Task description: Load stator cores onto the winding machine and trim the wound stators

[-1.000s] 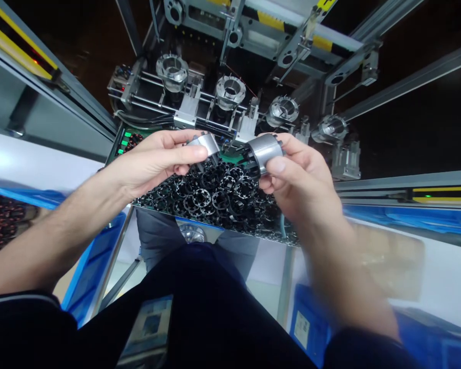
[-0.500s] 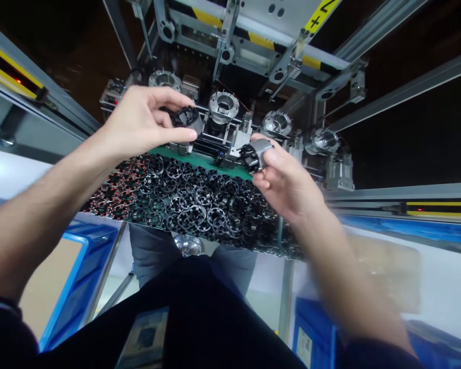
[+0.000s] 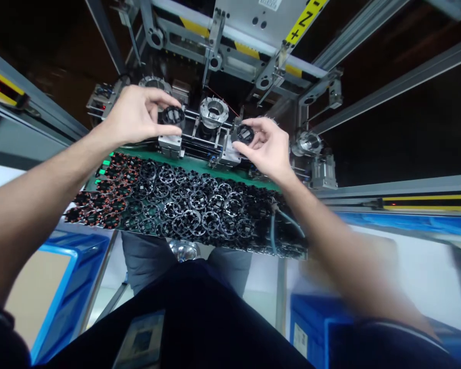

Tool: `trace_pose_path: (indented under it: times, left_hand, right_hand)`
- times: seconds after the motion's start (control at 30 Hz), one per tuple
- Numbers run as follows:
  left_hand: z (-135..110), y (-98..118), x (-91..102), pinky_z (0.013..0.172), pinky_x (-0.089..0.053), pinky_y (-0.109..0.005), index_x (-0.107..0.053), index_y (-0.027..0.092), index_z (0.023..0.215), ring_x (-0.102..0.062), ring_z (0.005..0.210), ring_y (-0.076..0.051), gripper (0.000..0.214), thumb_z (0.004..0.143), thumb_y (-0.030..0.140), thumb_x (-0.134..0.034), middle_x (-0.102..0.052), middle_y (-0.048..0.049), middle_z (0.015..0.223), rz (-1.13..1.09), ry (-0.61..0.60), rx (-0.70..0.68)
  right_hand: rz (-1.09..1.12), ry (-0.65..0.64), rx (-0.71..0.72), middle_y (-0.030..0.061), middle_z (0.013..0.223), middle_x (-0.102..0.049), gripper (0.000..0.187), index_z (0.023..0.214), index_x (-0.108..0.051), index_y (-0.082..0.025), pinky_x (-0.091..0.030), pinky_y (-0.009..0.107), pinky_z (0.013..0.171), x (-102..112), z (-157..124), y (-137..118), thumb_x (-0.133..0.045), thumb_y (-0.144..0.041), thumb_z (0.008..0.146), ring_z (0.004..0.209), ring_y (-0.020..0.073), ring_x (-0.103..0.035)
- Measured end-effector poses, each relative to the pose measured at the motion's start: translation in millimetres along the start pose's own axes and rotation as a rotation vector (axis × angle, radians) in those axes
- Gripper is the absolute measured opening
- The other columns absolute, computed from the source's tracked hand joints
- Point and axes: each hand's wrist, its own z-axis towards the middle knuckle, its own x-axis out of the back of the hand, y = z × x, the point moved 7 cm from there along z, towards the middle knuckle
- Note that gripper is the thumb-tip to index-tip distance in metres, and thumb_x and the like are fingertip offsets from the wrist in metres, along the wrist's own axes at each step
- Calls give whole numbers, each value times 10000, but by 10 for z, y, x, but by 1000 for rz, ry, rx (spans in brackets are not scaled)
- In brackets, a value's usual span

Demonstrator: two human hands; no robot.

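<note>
My left hand (image 3: 136,114) pinches a motor stator core (image 3: 172,117), a dark ring with black plastic inserts, between thumb and fingers. A second stator core (image 3: 245,134) is gripped by my right hand (image 3: 271,146), its round open face turned toward me. Both cores are held in the air in front of the machine's row of round metal fixtures. One of these, the middle fixture (image 3: 214,111), stands between my hands. The left fixture (image 3: 153,84) is partly hidden behind my left hand, and the right one (image 3: 307,143) sits beyond my right hand.
Below my hands, a green-topped bench (image 3: 200,163) bears many black ring parts (image 3: 187,222) and orange-black ones (image 3: 111,219) at its left. A machine frame (image 3: 230,56) with striped bars overhangs the fixtures. Blue crates (image 3: 67,279) stand below, and yellow sensor bars (image 3: 426,203) flank the opening.
My right hand has turned its stator core from lying sideways to face me and raised it slightly. My left hand keeps its core, also turned more toward me. The view has shifted a little.
</note>
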Motion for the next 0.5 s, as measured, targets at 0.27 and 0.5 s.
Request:
trace_pose_path:
  times: [0.27, 0.5]
  left_hand:
    - [-254, 304, -50, 1027, -521, -373, -828, 227, 1123, -650, 1069, -235, 688, 505, 308, -1118, -648, 65, 731, -62, 22, -95]
    - [-1300, 211, -126, 1014, -609, -376, -846, 255, 1241, -749, 1149, -268, 626, 685, 450, -1057, -822, -71, 1225, -475, 252, -108]
  right_hand:
    - [-39, -4, 42, 110, 1229, -757, 757, 1461, -642, -308, -639, 511, 945, 106, 161, -278, -761, -760, 866, 1036, 299, -723]
    - [-90, -2, 35, 135, 1313, -758, 966, 1739, -353, -303, -633, 521, 1026, -20, 783, -386, -658, -769, 949, 1152, 320, -750]
